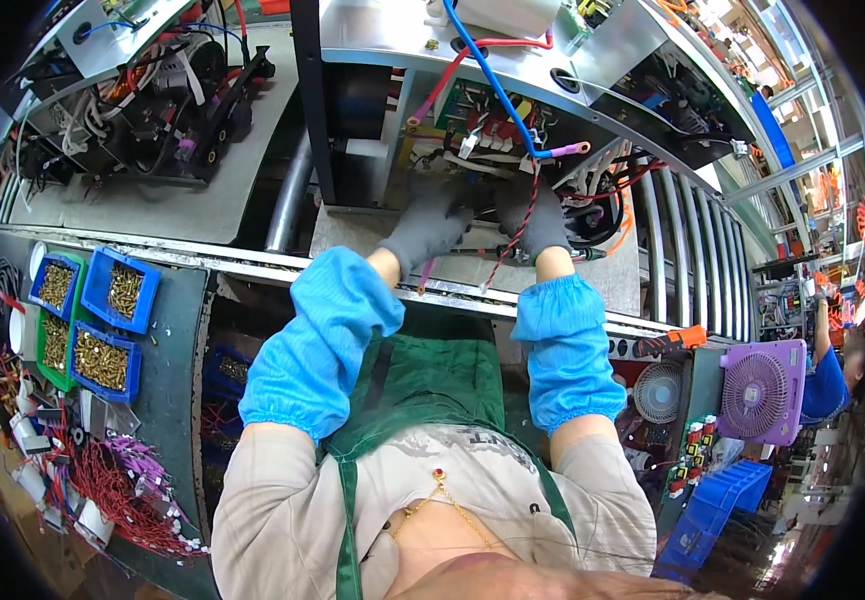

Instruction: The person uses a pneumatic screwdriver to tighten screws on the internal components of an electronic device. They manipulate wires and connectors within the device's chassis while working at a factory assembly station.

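- bins (pixel 102 320): blue and green trays of brass screws lie far left on the bench, well apart from both hands.
- left hand (pixel 424 228): grey-gloved, fingers curled forward and pressed against the open chassis (pixel 472 130); nothing pinched that shows.
- chassis: sits on the roller line straight ahead. it looks heavy and stiff, with sharp sheet-metal edges; best gripped by the frame, not the board or wiring.
- twisted wire (pixel 517 225): red-black, thin and limp, hangs between the two hands, touching the right glove.
- right hand (pixel 542 225): gloved, fingers tucked into the wiring; whether they pinch the wire i cannot tell.
- fan (pixel 757 390): purple, far right.
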